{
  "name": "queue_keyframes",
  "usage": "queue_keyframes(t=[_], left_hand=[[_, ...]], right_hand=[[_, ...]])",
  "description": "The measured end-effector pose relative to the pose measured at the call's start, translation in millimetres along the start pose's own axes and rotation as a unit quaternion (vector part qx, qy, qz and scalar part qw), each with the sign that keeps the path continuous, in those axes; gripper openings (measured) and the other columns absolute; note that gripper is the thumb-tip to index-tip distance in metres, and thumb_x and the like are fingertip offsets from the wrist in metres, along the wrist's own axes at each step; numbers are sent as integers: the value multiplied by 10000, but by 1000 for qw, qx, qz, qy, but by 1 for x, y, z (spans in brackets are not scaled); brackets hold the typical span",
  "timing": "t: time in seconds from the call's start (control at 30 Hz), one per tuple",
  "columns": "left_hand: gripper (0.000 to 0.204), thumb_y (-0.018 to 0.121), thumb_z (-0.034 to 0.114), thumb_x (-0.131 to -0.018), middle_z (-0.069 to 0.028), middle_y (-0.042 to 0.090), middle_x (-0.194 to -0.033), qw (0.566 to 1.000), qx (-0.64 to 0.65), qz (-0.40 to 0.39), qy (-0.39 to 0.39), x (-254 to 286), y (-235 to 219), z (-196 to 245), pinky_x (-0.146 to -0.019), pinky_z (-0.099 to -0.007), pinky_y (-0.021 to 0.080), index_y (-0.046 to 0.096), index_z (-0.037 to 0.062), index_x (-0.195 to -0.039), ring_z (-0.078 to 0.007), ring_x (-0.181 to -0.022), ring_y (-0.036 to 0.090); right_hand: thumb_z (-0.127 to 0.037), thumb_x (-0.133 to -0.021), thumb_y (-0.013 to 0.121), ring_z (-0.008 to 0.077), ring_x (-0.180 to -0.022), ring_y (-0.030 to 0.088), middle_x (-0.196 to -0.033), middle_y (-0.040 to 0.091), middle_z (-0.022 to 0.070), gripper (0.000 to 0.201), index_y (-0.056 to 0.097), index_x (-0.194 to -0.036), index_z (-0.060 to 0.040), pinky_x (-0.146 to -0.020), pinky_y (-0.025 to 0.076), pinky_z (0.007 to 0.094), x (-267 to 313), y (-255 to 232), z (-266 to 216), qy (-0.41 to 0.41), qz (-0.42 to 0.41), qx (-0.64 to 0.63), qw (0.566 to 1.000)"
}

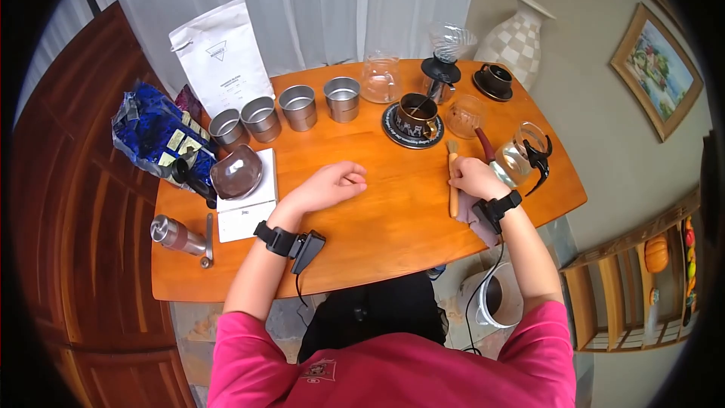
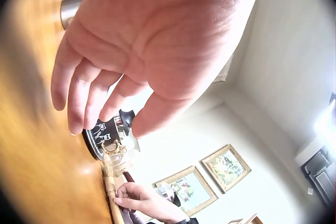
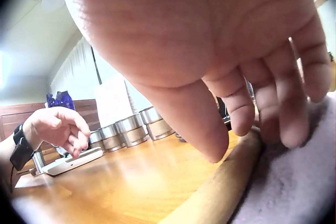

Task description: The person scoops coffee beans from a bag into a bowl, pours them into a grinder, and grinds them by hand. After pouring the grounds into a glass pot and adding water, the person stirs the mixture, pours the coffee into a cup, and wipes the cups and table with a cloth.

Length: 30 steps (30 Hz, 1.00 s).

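My right hand (image 1: 479, 180) is over a wooden-handled brush (image 1: 454, 195) lying on the table. In the right wrist view, the thumb is beside the brush handle (image 3: 218, 187) and the loosely bent fingers hang on its other side, near a greyish cloth (image 3: 299, 177); whether they press on it is unclear. My left hand (image 1: 326, 186) hovers over the middle of the table, fingers relaxed, holding nothing. Its palm (image 2: 152, 40) fills the top of the left wrist view. Just right of my right hand stands a glass pot (image 1: 513, 160) with clear liquid.
Several metal cups (image 1: 297, 108) stand along the back left, before a white bag (image 1: 224, 60). A dark cup (image 1: 417, 115) sits on a round coaster. A brown glass vessel (image 1: 237, 173) rests on a white scale (image 1: 248, 219); a hand grinder (image 1: 178, 235) lies at the left.
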<state>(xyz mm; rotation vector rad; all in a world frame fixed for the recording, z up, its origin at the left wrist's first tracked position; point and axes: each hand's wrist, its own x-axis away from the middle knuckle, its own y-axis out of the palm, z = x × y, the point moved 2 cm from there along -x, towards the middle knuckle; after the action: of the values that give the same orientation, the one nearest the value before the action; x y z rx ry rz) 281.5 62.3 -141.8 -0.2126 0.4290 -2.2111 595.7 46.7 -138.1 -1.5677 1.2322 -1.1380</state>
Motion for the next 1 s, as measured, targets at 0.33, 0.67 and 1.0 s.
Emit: queue_keyframes(t=[0.33,0.67,1.0], left_hand=[[280,581,156,-859,-60,603,-900,998,52,25,-4,30,-9,-15,-695,-236,473,537,-26,-1067,-111,-775,583],[151,524,157,-889,-2,536,-697,996,87,-17,-28,22,-3,-24,-554,-211,412,577,19,-923,-73,-602,506],[151,445,95,-906,-58,601,-805,967,244,36,-61,31,-7,-47,-639,-232,452,548,22,-989,-108,-687,561]], right_hand=[[-245,-760,663,310,-711,590,-721,592,159,257,561,-726,-12,-618,453,373,-5,-4,-20,-30,61,-98,993],[-189,-782,648,245,-578,532,-618,546,118,212,546,-754,-6,-536,410,330,52,16,-56,-87,72,-234,966],[-132,-679,689,342,-924,514,-930,548,147,284,580,-927,-46,-791,428,402,94,3,-17,54,283,3,958]])
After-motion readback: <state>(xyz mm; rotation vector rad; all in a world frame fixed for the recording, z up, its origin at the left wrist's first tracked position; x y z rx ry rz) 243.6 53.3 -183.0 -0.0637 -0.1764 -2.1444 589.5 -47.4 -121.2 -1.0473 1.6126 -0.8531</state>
